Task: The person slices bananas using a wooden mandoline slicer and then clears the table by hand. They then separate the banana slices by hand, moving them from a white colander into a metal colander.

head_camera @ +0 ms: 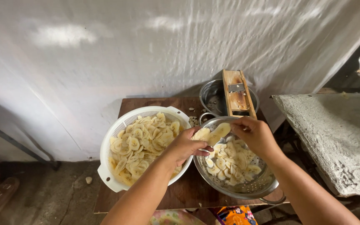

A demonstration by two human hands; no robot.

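Landmark: wooden slicer (238, 94). Far left of it, white colander (117, 125), heaped with banana slices (143, 143). Left hand (186, 146) closed round a peeled banana piece (211, 134), just below-left of the slicer. Right hand (255, 134) pinches its other end, fingers curled. Advice: grip well back from the blade, stroke flat. Count: two colanders, the steel colander (246, 189) below the slicer; one steel pot (211, 98) beneath it.

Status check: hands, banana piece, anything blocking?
Left hand and right hand both grip the peeled banana piece over the metal colander. White colander beside it full of slices. Nothing blocking.
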